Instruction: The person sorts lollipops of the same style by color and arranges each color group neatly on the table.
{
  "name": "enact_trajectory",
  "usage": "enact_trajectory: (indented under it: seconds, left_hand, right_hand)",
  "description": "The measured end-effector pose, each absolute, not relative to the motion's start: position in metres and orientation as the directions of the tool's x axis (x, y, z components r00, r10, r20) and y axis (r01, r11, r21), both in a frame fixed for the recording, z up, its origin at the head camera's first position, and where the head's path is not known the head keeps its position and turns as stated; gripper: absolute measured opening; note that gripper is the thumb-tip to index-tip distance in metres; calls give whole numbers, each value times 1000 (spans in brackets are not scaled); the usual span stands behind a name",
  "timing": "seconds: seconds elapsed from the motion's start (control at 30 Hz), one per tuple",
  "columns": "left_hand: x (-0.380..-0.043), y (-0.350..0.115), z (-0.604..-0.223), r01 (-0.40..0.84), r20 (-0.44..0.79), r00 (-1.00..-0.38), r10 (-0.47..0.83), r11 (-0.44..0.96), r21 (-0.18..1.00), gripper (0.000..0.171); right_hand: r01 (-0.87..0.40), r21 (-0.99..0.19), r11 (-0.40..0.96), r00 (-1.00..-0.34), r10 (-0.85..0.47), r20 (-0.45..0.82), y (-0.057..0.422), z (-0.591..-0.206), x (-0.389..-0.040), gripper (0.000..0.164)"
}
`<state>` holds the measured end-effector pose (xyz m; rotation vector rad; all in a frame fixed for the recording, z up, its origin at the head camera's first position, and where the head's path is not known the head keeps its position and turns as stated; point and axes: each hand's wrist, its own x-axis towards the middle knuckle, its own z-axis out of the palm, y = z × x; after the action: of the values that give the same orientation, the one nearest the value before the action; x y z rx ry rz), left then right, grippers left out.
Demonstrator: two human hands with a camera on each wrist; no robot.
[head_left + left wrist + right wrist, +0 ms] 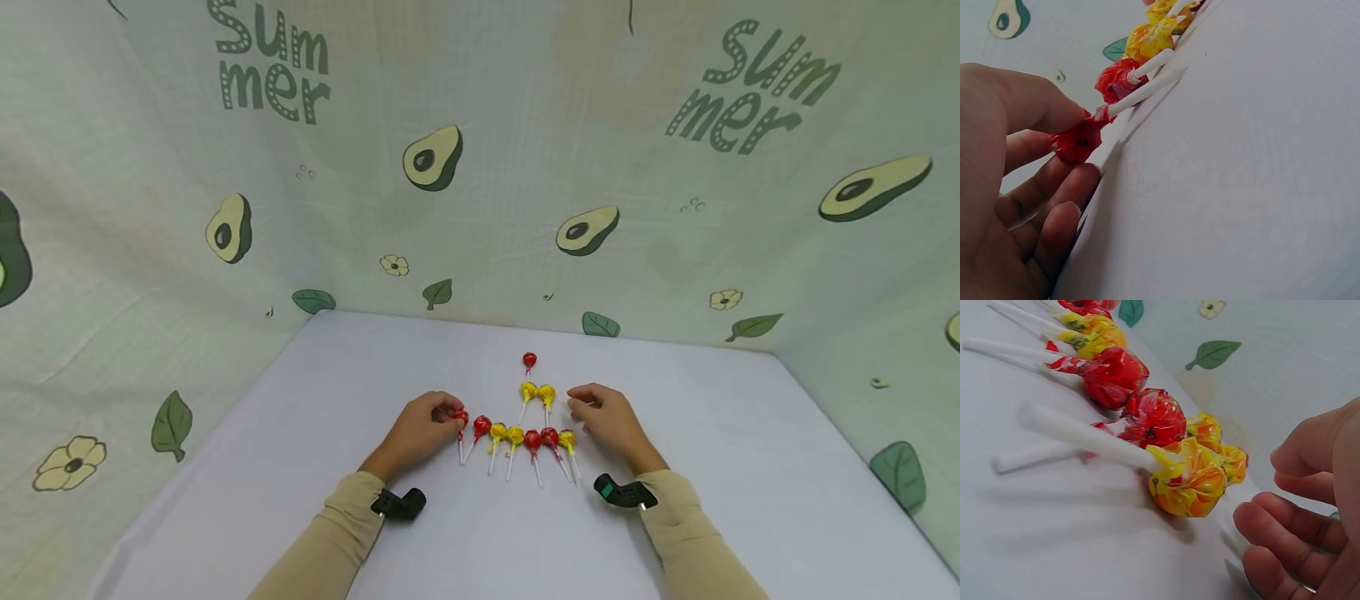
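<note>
My left hand (422, 427) pinches the wrapped head of a red lollipop (1079, 142) between thumb and finger, at the left end of a curved row; its white stick points toward me. Close beside it lies another red lollipop (482, 426). Two yellow lollipops (498, 432) come after that, then two red ones (550, 437). At the row's right end is a yellow lollipop (1190, 478). My right hand (611, 419) hovers just right of it, fingers loosely bent and holding nothing.
Behind the row, two yellow lollipops (547, 393) lie side by side, with a single red lollipop (529, 360) beyond them. All are on a white-covered table (465, 542). A printed cloth (510, 183) with avocados hangs behind and at the sides.
</note>
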<state>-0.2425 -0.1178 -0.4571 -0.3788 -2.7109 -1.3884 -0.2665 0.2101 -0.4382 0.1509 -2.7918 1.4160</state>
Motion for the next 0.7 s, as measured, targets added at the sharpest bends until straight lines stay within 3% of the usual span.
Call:
enact_trajectory:
  seconds: [0.7]
  left_hand:
    - [-244,-120,-459,259,227,-965,128,556,790,24]
  right_hand:
    - [-120,-757,642,-993,-91,81,221,-445,-227,22]
